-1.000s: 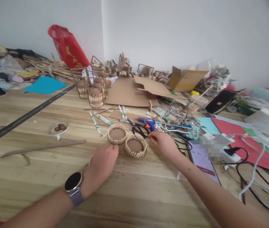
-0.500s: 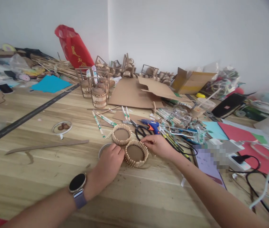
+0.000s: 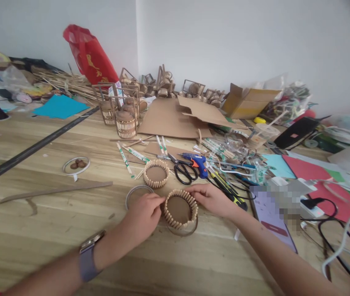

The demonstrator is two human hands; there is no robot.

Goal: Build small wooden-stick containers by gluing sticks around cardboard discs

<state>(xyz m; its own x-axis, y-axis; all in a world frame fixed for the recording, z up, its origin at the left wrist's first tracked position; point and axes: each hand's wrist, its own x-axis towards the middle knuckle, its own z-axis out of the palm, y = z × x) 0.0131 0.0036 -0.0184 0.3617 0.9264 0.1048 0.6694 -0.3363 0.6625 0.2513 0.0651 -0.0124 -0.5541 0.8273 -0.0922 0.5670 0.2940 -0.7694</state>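
From the head camera, my left hand (image 3: 144,216) and my right hand (image 3: 213,199) close in on a small round basket (image 3: 180,209) made of short wooden sticks around a brown cardboard disc, which sits near the middle of the desk (image 3: 39,230), toward its near edge. My left fingers (image 3: 158,203) are curled and pinch the basket's left rim; my right fingers (image 3: 193,190) are bent around its far right rim, so both hands grip it between them. The basket looks slightly lifted or tilted, with a thin ring (image 3: 190,231) showing under its near side. Just left of my left hand lies a flat round lid (image 3: 134,194), partly hidden by my knuckles. A second stick basket (image 3: 156,173) stands just beyond, apart from the one I hold. Black scissors (image 3: 183,170) and a blue glue gun (image 3: 196,161) lie beside it, toward the right. A watch band (image 3: 86,260) wraps my left wrist. Farther back, flat cardboard sheets (image 3: 175,117) and a red bag (image 3: 90,55) rest near the far edge by the wall.
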